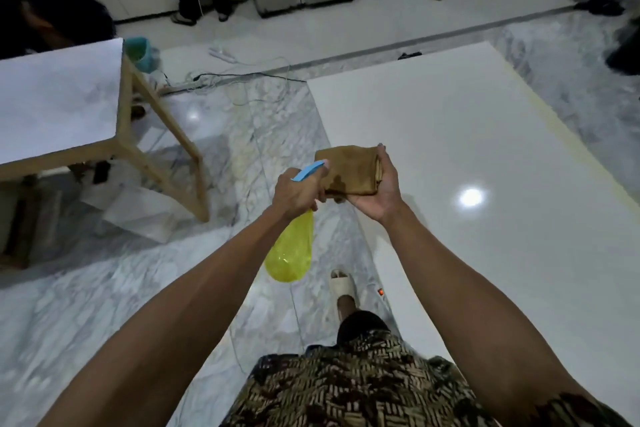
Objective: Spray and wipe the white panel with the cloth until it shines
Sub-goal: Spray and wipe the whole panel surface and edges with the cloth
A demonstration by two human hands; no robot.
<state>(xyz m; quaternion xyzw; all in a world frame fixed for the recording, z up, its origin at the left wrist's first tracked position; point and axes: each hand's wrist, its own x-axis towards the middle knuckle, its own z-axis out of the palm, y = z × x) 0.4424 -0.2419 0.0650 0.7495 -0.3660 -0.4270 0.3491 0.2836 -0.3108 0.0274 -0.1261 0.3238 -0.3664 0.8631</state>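
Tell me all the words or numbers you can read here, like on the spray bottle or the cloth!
There are none to read.
The yellow spray bottle in the left hand shows no label.
The brown cloth in the right hand is plain.
The white panel bears no print.

Marble floor [104,288], wood table [59,104], cables [242,76]

Dim indoor light; a round lamp glare [471,198] shines on the white panel [485,135]; edges curve and look soft.
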